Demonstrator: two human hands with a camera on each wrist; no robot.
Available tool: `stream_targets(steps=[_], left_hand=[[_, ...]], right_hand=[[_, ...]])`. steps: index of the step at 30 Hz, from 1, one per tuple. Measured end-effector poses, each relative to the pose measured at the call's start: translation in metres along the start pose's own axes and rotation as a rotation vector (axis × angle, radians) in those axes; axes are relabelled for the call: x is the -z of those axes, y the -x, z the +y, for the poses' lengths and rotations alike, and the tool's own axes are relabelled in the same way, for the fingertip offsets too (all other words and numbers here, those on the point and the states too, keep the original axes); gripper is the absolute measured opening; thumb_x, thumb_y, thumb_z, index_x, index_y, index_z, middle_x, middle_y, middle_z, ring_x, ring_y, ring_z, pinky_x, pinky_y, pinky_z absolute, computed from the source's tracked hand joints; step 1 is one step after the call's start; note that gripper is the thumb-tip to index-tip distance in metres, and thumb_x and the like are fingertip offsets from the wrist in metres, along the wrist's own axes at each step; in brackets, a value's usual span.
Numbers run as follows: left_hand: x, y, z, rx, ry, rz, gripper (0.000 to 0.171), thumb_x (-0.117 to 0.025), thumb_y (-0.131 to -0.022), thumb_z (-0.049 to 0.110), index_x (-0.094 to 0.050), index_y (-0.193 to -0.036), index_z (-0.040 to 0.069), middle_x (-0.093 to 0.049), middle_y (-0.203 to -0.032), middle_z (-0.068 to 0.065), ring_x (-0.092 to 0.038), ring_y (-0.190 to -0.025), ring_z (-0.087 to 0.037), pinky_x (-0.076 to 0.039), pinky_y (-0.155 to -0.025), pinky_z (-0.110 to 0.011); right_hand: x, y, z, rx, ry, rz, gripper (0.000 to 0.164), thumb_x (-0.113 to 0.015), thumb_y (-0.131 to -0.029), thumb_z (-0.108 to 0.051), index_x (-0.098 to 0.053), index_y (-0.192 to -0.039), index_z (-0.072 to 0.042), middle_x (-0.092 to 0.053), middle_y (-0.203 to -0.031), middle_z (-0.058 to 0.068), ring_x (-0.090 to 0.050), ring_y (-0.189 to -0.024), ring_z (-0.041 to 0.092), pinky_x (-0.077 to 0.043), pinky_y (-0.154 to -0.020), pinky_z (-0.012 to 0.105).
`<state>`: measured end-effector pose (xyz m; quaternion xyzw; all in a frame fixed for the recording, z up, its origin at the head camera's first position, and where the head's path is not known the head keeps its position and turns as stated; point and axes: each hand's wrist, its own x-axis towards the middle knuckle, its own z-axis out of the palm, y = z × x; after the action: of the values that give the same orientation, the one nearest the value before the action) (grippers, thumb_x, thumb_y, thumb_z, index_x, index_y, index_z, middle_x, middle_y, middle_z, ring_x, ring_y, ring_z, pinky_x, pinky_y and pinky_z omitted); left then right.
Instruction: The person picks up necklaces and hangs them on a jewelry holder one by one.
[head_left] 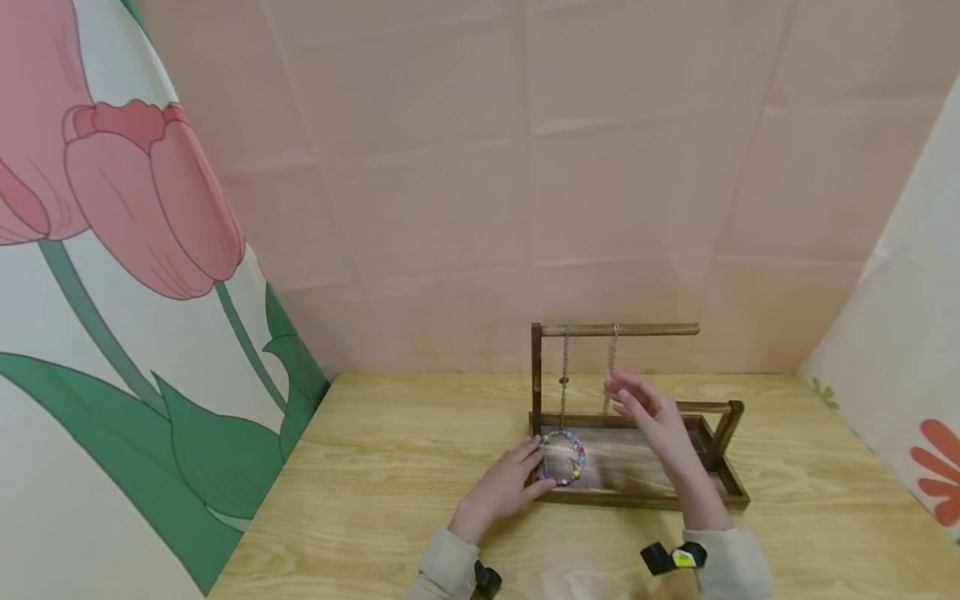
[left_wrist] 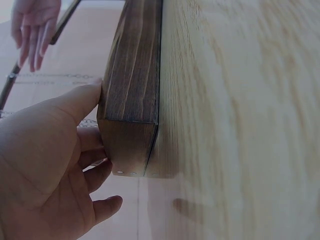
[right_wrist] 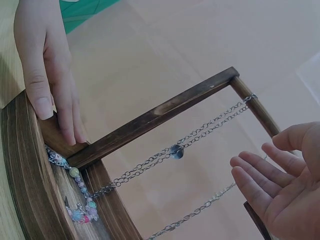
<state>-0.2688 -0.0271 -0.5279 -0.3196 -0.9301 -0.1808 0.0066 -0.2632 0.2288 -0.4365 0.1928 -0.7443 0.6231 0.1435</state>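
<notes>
A dark wooden jewelry stand (head_left: 536, 367) has a tall top bar and a shallow tray (head_left: 630, 500). My left hand (head_left: 501, 483) rests at the tray's left end, thumb by the front rim and fingers over the side. A colorful beaded bracelet (right_wrist: 92, 205) lies in the tray beside these fingers. From the top bar hang a silver chain necklace (head_left: 565, 400) with a small dark pendant (right_wrist: 176, 151) and, farther right, a second chain (head_left: 612, 350). Close to that second chain, my right hand (head_left: 654, 417) is raised with extended fingers, palm empty in the right wrist view.
A lower bar (head_left: 705, 407) on a short post crosses the stand's right side. Beneath the stand is a light wood table (head_left: 382, 467). A pink backdrop (head_left: 420, 200) rises behind, with a tulip-printed panel (head_left: 150, 217) on the left and another floral panel at right.
</notes>
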Motion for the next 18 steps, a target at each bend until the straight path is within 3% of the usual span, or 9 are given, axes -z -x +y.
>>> stream_targets(steps=[2,9,18], left_hand=[[-0.0002,0.0001,0.0,0.002,0.003,-0.002,0.066,-0.039,-0.095,0.051,-0.036,-0.142,0.006,-0.022,-0.153,-0.007,-0.021,-0.141,-0.023,-0.026,-0.113,-0.043],[-0.0017,-0.0014,-0.0018,0.01,-0.004,0.004,0.067,-0.038,-0.094,0.054,-0.036,-0.143,0.008,-0.022,-0.154,-0.004,-0.021,-0.141,-0.022,-0.026,-0.113,-0.043],[-0.0016,-0.0006,-0.0008,0.007,0.011,0.001,0.066,-0.039,-0.094,0.053,-0.036,-0.142,0.007,-0.022,-0.154,-0.004,-0.02,-0.141,-0.021,-0.026,-0.113,-0.043]], right_hand=[[-0.0008,0.0008,0.0,-0.001,0.001,-0.004,0.041,-0.044,-0.099,-0.014,-0.04,-0.132,0.01,-0.059,-0.119,0.008,-0.059,-0.107,0.011,-0.05,-0.089,0.021],[-0.004,0.0009,0.0034,-0.017,0.029,-0.05,0.04,-0.043,-0.099,-0.017,-0.043,-0.133,0.006,-0.052,-0.123,0.029,-0.059,-0.108,0.012,-0.05,-0.087,0.017],[-0.0081,0.0039,0.0047,-0.028,0.05,-0.074,0.036,-0.044,-0.099,-0.016,-0.047,-0.13,0.004,-0.055,-0.12,0.026,-0.061,-0.103,0.011,-0.053,-0.085,0.022]])
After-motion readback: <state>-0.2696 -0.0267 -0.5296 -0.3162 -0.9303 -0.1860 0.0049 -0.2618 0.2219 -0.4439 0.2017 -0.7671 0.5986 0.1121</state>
